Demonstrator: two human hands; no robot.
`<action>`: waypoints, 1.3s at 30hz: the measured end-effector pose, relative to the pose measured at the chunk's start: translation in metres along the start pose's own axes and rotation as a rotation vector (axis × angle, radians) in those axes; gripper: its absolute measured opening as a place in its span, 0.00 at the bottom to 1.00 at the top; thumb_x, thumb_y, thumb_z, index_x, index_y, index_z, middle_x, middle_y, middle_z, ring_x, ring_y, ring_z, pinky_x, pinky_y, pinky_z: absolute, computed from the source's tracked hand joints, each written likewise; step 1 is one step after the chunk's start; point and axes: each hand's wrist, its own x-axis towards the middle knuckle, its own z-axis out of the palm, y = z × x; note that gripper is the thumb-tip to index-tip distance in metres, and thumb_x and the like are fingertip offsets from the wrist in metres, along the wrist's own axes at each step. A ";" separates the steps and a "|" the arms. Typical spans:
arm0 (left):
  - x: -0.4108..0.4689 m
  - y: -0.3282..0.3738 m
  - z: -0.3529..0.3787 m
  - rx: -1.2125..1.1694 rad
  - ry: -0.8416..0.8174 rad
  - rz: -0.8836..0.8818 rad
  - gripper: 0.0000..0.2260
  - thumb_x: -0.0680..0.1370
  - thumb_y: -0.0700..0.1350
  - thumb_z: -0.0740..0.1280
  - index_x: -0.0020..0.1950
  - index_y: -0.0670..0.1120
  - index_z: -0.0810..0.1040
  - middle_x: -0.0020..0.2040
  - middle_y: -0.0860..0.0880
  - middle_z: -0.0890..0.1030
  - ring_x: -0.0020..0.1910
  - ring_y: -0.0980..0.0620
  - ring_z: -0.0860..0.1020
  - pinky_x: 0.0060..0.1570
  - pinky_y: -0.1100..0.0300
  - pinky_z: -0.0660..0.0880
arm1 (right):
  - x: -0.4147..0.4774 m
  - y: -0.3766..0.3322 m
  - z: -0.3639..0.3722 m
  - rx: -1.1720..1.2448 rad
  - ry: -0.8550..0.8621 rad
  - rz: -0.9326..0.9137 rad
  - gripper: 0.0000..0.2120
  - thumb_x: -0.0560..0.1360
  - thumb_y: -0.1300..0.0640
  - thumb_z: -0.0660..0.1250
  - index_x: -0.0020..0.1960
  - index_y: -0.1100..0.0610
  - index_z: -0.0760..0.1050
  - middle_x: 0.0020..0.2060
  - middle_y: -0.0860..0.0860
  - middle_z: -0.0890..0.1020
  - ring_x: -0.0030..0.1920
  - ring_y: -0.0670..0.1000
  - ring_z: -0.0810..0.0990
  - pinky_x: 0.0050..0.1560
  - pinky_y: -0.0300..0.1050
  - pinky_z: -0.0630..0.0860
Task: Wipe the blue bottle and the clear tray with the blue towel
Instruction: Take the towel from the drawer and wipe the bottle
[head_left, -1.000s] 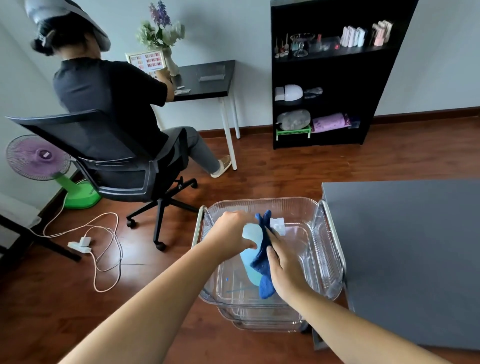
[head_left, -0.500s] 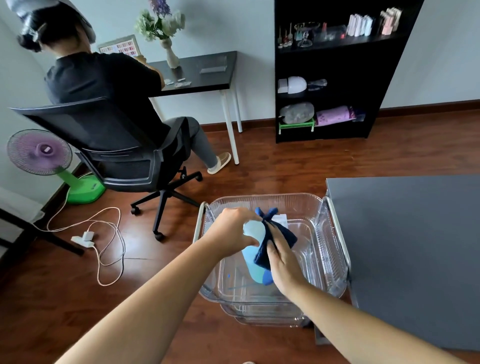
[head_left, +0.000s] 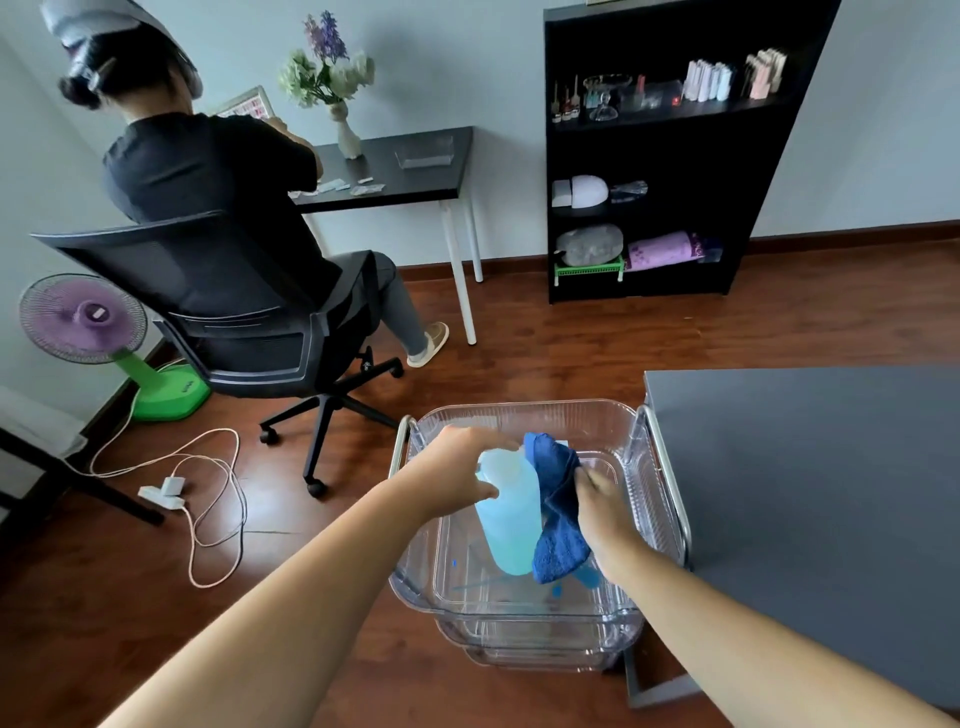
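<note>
where towel (head_left: 558, 512) covers bottle (head_left: 506, 519), top seemingly hidden

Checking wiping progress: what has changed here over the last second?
The right hand has drawn the blue towel rightward around the blue bottle, baring more of its front. Unchanged: the left hand grips the bottle's top, the bottle stays inside the clear tray, the right hand holds the towel.
</note>
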 end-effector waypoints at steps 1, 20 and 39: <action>-0.002 0.001 0.002 -0.023 0.056 -0.011 0.25 0.67 0.44 0.77 0.63 0.52 0.77 0.58 0.52 0.79 0.55 0.52 0.76 0.54 0.53 0.77 | 0.000 -0.005 -0.003 0.010 0.022 -0.019 0.16 0.82 0.57 0.53 0.44 0.61 0.76 0.39 0.54 0.79 0.42 0.52 0.77 0.43 0.46 0.70; 0.000 0.002 0.006 0.009 0.096 -0.012 0.26 0.66 0.44 0.79 0.63 0.48 0.78 0.59 0.48 0.79 0.51 0.49 0.78 0.52 0.51 0.78 | -0.005 -0.015 0.024 -0.209 -0.273 -0.273 0.15 0.82 0.55 0.53 0.61 0.41 0.73 0.49 0.39 0.80 0.49 0.38 0.78 0.52 0.34 0.72; 0.003 0.002 0.007 0.018 0.075 0.002 0.25 0.67 0.44 0.78 0.63 0.49 0.78 0.57 0.49 0.79 0.50 0.49 0.78 0.51 0.51 0.78 | -0.001 -0.008 0.024 -0.337 -0.220 -0.262 0.21 0.83 0.53 0.49 0.56 0.23 0.64 0.48 0.34 0.78 0.48 0.37 0.78 0.43 0.25 0.69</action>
